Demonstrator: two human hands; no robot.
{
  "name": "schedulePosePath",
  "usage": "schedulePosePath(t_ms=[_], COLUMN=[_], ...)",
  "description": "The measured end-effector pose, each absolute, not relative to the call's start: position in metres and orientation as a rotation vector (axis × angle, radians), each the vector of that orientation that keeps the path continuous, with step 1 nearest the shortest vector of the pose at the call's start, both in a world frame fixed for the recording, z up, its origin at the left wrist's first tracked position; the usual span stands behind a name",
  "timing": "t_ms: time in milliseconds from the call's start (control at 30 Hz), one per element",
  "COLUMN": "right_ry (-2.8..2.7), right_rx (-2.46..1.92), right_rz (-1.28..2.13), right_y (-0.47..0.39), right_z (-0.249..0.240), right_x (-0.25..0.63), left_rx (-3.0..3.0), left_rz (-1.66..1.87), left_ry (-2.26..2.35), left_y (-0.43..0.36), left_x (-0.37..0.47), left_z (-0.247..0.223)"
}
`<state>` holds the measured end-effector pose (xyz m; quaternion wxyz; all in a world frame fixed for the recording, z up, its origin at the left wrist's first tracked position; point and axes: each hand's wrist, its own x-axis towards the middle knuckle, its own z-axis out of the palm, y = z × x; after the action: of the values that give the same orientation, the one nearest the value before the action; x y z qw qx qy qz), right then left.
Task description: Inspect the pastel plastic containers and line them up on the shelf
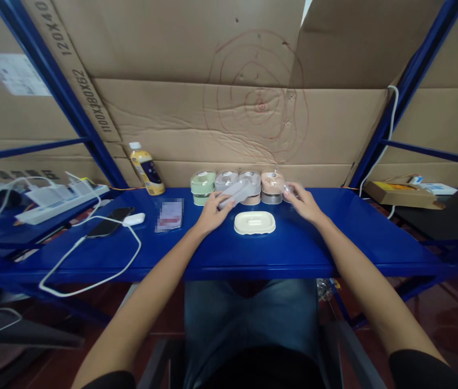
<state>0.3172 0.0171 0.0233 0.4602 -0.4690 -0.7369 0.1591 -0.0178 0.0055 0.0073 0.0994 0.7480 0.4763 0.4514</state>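
Your left hand [214, 213] pinches a pale see-through cover [237, 191], tilted before the row of small boxes [272, 182]; your right hand [305, 205] touches a clear cover [289, 190], grip hard to tell; between them, a cream tray [254, 222] lies on the table [293, 254]

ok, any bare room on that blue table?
Free: blue tabletop right of the right hand; also between the cream oval plastic piece and front edge. Crowded: back row, pastel lidded containers; left side, with black phone and white cable.
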Motion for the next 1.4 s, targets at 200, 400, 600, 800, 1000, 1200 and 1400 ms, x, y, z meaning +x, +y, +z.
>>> schedulePosePath(t_ms=[200, 400, 600, 800, 1000, 1200, 1400], right_ry=[-1.762, -1.968, -2.188, -2.367, -2.426, -2.473, -2.468], right_rx=[-1.204, -0.999, -0.786, -0.791, -0.815, -0.835, -0.838], right_rz=[0.42, 0.353, 0.31, 0.218, 0.158, 0.073, 0.09], right_y=[0.019, 0.005, -0.006, -0.01, -0.009, -0.013, -0.011], right_z=[0.024, 0.025, 0.022, 0.021, 0.021, 0.032, 0.032], right_x=[0.322, 0.302, 0.274, 0.264, 0.26, 0.26, 0.26], left_rx=[2.286, 2.523, 2.467, 2.222, 2.205, 2.237, 2.264], left_rz=[1.325, 1.014, 1.017, 1.04, 1.03, 1.022, 1.004], left_ry=[1.41, 1.091, 0.951, 1.014, 1.053, 1.025, 1.01], left_y=[0.001, -0.015, -0.013, -0.014, -0.015, -0.015, -0.019], left_x=[-0.019, 0.001, 0.013, 0.022, 0.026, 0.027, 0.028], left_z=[0.008, -0.002, -0.012, -0.011, -0.008, -0.002, 0.004])
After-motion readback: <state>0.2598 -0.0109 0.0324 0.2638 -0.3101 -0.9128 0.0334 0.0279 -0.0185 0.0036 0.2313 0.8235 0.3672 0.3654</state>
